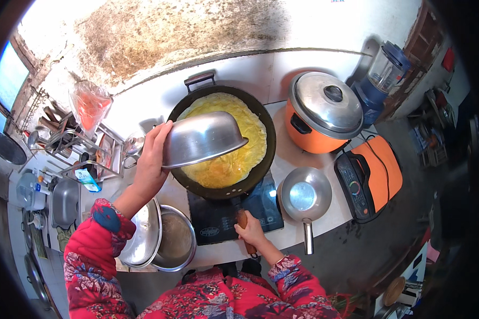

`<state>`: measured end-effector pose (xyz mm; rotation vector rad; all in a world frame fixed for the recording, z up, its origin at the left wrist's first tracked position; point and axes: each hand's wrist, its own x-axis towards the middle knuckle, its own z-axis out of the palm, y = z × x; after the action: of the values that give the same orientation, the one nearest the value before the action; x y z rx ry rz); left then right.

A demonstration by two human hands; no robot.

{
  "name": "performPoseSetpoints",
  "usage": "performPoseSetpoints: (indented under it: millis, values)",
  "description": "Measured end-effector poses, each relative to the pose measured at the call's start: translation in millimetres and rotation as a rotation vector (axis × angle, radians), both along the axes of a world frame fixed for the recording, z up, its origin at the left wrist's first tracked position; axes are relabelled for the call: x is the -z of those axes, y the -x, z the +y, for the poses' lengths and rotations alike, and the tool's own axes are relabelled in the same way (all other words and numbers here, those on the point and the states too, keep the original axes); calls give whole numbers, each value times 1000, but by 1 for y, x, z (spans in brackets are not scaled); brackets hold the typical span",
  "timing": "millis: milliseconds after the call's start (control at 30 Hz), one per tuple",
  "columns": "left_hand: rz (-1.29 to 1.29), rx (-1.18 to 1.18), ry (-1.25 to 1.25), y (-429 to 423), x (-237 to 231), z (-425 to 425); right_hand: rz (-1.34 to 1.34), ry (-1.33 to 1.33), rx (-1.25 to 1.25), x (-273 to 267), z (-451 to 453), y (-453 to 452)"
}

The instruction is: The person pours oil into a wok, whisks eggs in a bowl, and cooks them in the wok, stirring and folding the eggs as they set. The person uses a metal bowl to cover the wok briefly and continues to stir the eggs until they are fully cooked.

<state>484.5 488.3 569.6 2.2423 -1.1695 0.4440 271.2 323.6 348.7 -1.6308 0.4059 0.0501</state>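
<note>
A large black wok [223,191] with a yellow egg layer [251,139] spread over its inside sits above an induction cooker [215,225]. My left hand [153,155] grips a stainless steel bowl [203,137], tipped over the left and middle part of the wok; part of the egg is hidden behind it. Whether anything is in the bowl cannot be seen. My right hand [250,230] is closed around the wok's wooden handle [242,219], on the side nearest me. The egg looks paler at its edge, with a more orange patch below the bowl.
Right of the wok stand an orange rice cooker [317,137], a small metal saucepan [307,193], an orange appliance [377,171] with a cord and a blender [383,75]. Metal basins [173,239] lie at the left, near a dish rack [111,155] and a sink [66,203].
</note>
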Motion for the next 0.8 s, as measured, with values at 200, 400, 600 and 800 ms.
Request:
performPoseSetpoints:
  millis: [200,400,600,800]
  values:
    - [-10,-10,40,-4,6,8,-20,99,-27,-8,-2,-2]
    - [36,-13,90,-9,9,21,73,167,-97,-46,-17,-8]
    - [34,-20,170,-17,17,34,225,165,-141,-88,-42,-4]
    - [69,-7,231,-24,29,42,299,220,-160,-119,-54,6]
